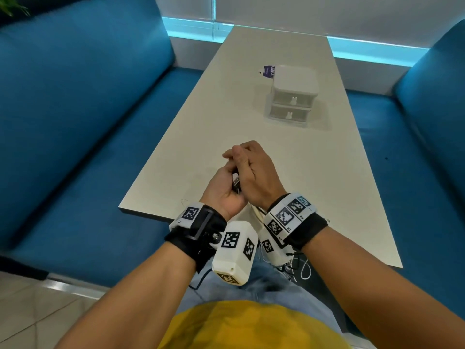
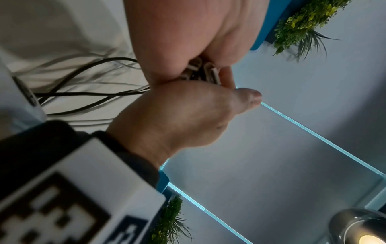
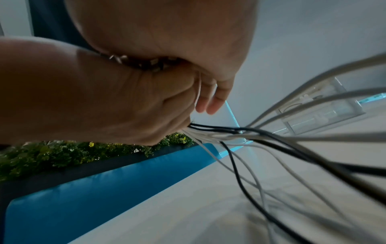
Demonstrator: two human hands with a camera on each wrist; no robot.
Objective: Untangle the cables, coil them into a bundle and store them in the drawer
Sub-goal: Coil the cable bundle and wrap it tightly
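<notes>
Both hands meet above the near end of the white table [image 1: 289, 172]. My left hand [image 1: 224, 187] grips a bunch of black and white cables [image 3: 271, 140] in its fist, their plug ends [image 2: 200, 71] sticking out at the top. My right hand [image 1: 251, 170] wraps over those plug ends with curled fingers. The loose lengths hang between my wrists down to my lap, where cables [image 1: 303, 270] show. In the right wrist view the left hand [image 3: 94, 99] clenches the strands where they fan out. A small white two-drawer unit [image 1: 292, 96] stands farther up the table, both drawers closed.
Blue sofas [image 1: 75, 122] flank the table on both sides. A purple-and-white packet [image 1: 268, 71] lies behind the drawer unit. Green plants [image 3: 62, 153] sit behind the left sofa back. The table's near edge [image 1: 141, 212] is just under my wrists.
</notes>
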